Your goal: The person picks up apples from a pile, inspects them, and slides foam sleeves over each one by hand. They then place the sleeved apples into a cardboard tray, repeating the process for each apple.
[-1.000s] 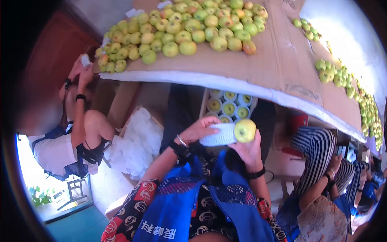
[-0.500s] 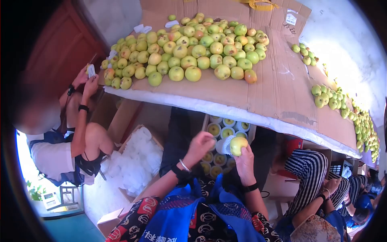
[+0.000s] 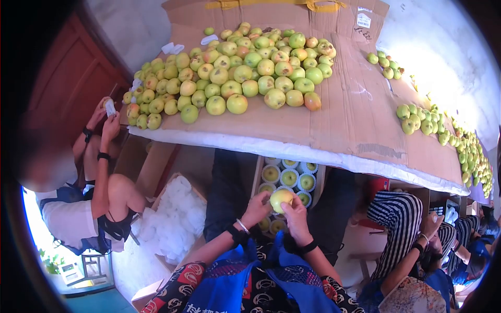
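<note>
A yellow-green apple [image 3: 282, 200] is held up in front of me, above a box of apples. My right hand [image 3: 298, 221] grips it from the right, with the thumb across its front. My left hand [image 3: 256, 209] is closed at the apple's left side, its fingertips against the fruit and partly hidden. Beneath both hands, the box [image 3: 257, 177] contains several apples in white foam nets [image 3: 288, 178]. My hands and the held apple cover part of it.
A large heap of apples [image 3: 219, 75] lies on the cardboard-covered table [image 3: 344, 120]. White foam nets [image 3: 175, 219] fill a carton at left. One person [image 3: 78, 203] sits at left holding a white net; other people sit at right, one in striped trousers [image 3: 399, 208]. More apples [image 3: 417, 122] lie farther right.
The apple has moved left and down towards me, and my left hand has come against it. The white foam net beside the apple no longer shows. My view has shifted slightly.
</note>
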The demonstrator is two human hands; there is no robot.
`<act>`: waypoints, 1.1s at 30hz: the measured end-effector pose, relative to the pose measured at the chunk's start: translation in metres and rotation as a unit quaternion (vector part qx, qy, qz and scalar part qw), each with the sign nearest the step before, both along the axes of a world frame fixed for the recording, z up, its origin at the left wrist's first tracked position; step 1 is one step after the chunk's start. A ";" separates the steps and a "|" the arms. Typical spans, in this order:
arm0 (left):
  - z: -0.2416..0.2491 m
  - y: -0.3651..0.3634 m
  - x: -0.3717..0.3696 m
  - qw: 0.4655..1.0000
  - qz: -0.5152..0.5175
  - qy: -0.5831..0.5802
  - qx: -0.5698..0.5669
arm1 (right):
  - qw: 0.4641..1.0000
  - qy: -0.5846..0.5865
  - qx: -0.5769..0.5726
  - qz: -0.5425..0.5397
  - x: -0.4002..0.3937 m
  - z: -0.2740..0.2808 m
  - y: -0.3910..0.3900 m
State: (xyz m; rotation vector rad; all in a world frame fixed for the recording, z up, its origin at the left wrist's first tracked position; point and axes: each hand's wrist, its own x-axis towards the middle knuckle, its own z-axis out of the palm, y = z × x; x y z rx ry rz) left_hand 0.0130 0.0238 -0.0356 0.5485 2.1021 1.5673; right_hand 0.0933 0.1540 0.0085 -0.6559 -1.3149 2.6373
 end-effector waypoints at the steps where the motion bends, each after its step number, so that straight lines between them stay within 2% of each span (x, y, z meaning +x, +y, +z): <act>1: -0.001 -0.001 0.000 1.000 0.001 0.001 0.001 | 1.000 0.001 0.001 0.001 -0.001 0.000 0.000; 4: 0.003 0.000 -0.001 1.000 0.021 -0.015 0.017 | 0.999 0.011 0.033 -0.009 -0.002 -0.006 0.001; 6: 0.009 -0.006 -0.003 0.976 0.071 -0.161 0.128 | 0.994 0.041 0.103 0.007 -0.003 -0.013 0.000; 7: 0.012 -0.007 -0.004 0.976 0.075 -0.161 0.126 | 0.994 0.042 0.101 0.010 -0.003 -0.016 0.002; 9: 0.024 -0.006 -0.007 0.981 0.099 -0.083 0.142 | 0.942 0.011 0.325 0.084 0.001 -0.018 0.007; 10: 0.031 -0.005 -0.007 0.982 0.096 -0.083 0.140 | 0.942 0.010 0.324 0.081 0.002 -0.018 0.006; 12: 0.059 -0.001 -0.008 0.990 0.053 0.128 0.016 | 0.930 -0.002 0.347 0.118 0.002 -0.017 0.004; 16: 0.070 0.002 -0.005 0.981 0.025 0.193 0.002 | 0.931 -0.030 0.363 0.034 0.003 -0.003 0.008; 18: 0.073 0.007 -0.002 0.980 -0.006 0.201 -0.005 | 0.842 -0.040 0.537 -0.026 -0.005 0.008 0.019; 19: 0.065 0.010 0.001 0.968 -0.010 0.250 0.014 | 0.809 0.011 0.586 -0.052 -0.007 0.006 0.023; 20: 0.065 0.015 0.002 0.971 -0.014 0.239 0.008 | 0.813 0.000 0.581 -0.048 -0.012 0.007 0.026; 22: 0.062 0.024 0.010 0.992 0.054 -0.021 0.112 | 0.779 0.036 0.616 -0.109 -0.014 0.008 0.024; 23: 0.062 0.026 0.012 0.992 0.055 -0.026 0.107 | 0.782 0.031 0.613 -0.106 -0.013 0.011 0.023; 25: 0.065 0.033 0.010 0.970 0.037 -0.145 0.192 | 0.771 0.040 0.624 -0.121 -0.019 0.022 0.026; 26: 0.063 0.033 0.008 0.970 0.038 -0.138 0.197 | 0.768 0.048 0.627 -0.123 -0.019 0.021 0.025; 29: 0.038 0.033 -0.002 0.983 0.071 -0.128 0.114 | 0.731 0.067 0.669 -0.117 -0.027 0.017 0.022; 30: 0.041 0.032 -0.001 0.977 0.080 -0.156 0.124 | 0.726 0.075 0.673 -0.122 -0.028 0.017 0.020; 32: 0.046 0.030 0.003 0.957 0.110 -0.189 0.189 | 0.740 0.080 0.657 -0.120 -0.029 0.022 0.018; 33: 0.048 0.026 0.004 0.957 0.113 -0.190 0.191 | 0.771 0.088 0.627 -0.075 -0.026 0.023 0.018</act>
